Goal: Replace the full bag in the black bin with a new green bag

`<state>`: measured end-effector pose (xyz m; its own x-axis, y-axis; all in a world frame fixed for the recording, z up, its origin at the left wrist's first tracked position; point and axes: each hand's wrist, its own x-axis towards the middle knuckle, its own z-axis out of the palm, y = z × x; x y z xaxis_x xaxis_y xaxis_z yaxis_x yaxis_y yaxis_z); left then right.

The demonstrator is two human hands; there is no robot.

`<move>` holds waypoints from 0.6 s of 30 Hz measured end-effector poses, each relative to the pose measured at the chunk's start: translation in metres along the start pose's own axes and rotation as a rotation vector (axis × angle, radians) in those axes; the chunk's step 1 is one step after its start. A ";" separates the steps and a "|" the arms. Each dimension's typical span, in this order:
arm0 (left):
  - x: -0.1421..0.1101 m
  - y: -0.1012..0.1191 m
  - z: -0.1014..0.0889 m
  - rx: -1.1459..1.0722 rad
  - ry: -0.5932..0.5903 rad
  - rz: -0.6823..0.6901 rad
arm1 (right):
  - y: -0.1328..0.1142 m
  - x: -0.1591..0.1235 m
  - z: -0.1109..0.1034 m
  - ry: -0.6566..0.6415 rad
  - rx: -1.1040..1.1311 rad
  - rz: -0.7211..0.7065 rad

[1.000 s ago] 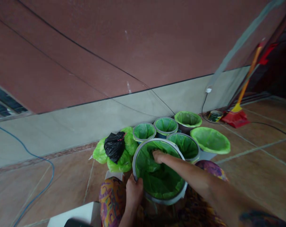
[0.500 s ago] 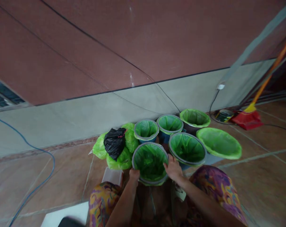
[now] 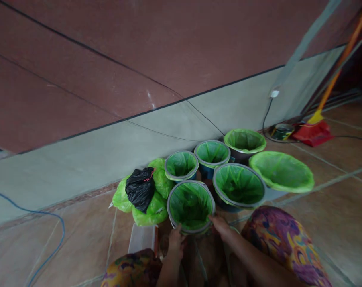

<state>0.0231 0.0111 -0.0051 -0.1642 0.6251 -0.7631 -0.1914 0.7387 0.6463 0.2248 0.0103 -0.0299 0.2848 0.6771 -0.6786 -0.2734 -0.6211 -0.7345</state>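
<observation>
A small bin lined with a green bag (image 3: pixel 190 204) stands on the tiled floor just in front of my knees. My left hand (image 3: pixel 175 240) rests at its near left rim. At the near right rim, the fingers of my right hand (image 3: pixel 220 225) touch the grey ring. Whether either hand grips the rim is unclear. Several more bins with green liners (image 3: pixel 239 185) cluster behind and to the right of it.
Tied green bags and a black bag (image 3: pixel 139 188) lie left of the bins, against the wall. A clear plastic box (image 3: pixel 142 238) sits by my left knee. A blue cable (image 3: pixel 46 239) runs at left; a red dustpan (image 3: pixel 312 131), broom handle and wall socket are at right.
The nearest bin went from my lap down onto the floor among the others. My right hand came out of its liner to the rim. The view tilted slightly.
</observation>
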 end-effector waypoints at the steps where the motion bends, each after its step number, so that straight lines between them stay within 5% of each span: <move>1: -0.002 -0.007 0.002 -0.011 -0.051 0.010 | 0.000 -0.001 0.000 0.001 0.024 0.045; 5: -0.003 -0.012 0.007 0.009 -0.093 0.098 | 0.001 -0.007 -0.001 -0.011 0.075 0.115; 12: 0.001 0.010 -0.006 -0.004 0.150 0.117 | 0.008 -0.026 0.001 -0.091 0.174 0.245; 18: -0.010 -0.001 -0.003 -0.054 0.036 0.024 | -0.006 -0.015 -0.011 0.020 0.364 0.259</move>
<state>0.0220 0.0035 0.0015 -0.2040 0.6322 -0.7475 -0.2383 0.7085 0.6643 0.2325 -0.0009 -0.0155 0.1810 0.5073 -0.8425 -0.6430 -0.5872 -0.4917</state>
